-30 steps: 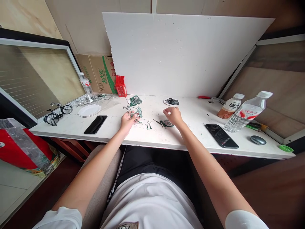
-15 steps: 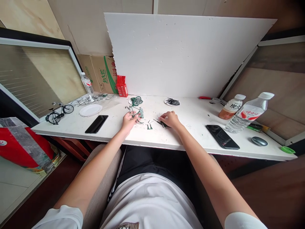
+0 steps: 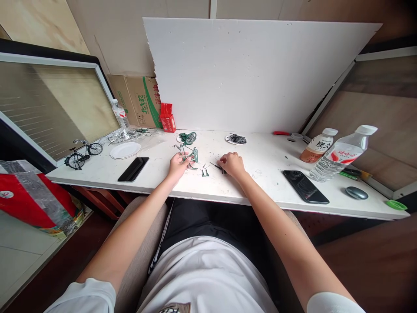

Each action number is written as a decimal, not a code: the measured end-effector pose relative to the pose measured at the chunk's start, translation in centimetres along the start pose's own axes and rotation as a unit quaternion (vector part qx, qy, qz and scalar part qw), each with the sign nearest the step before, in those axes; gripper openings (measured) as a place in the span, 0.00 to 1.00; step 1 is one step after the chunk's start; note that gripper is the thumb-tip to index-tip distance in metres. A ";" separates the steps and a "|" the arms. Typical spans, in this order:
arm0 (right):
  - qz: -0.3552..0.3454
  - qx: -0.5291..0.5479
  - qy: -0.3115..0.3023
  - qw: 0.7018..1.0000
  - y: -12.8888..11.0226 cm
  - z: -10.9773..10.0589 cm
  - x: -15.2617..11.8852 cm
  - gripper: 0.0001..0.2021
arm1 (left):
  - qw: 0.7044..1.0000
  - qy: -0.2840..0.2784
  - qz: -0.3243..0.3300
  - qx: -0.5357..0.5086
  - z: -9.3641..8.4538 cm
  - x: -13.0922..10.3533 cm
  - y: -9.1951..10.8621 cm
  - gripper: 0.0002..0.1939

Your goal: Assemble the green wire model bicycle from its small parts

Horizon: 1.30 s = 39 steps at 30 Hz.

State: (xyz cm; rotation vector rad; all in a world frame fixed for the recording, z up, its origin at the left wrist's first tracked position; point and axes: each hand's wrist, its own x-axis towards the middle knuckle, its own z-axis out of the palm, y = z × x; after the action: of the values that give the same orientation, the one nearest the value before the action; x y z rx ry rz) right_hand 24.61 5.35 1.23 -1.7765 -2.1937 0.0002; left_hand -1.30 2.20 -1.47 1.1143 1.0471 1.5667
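Green bicycle frame point(image 3: 192, 153) sits to the right of the red box point(image 3: 168, 118) and nearer to us, held just above the table by our left hand point(image 3: 178, 165). We judge the step in hand to be sorting through loose parts with one hand while the other steadies the frame. Our left thumb and fingers are closed narrowly around its lower tubes. Our right hand point(image 3: 233, 164), farther right of the red box and also nearer to us, has its fingers bent down beside slender dark pieces point(image 3: 214, 164); we cannot tell whether it grips one. What comes next, in our judgement, calls for a fine fingertip pinch on the right and a light, steady hold on the left, since such thin tubes may bend.

As for its looks, the frame is spindly and dark green, with handlebar-like ends toward the red box's side and a flatter green piece at the far end. We make out no wheel on it. One U-shaped green part point(image 3: 205, 173) lies loose between our hands.
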 end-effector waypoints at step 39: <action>-0.081 -0.080 0.006 0.994 0.0 0.9 0.3 0.19 | 0.999 0.005 -0.006 0.036 0.1 0.1 -0.1 0.23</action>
State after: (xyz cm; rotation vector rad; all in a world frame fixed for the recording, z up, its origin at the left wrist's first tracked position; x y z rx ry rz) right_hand 24.30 5.79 0.44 -1.6666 -2.3814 -0.2274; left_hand -1.22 2.31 -1.51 1.1491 1.1227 1.5370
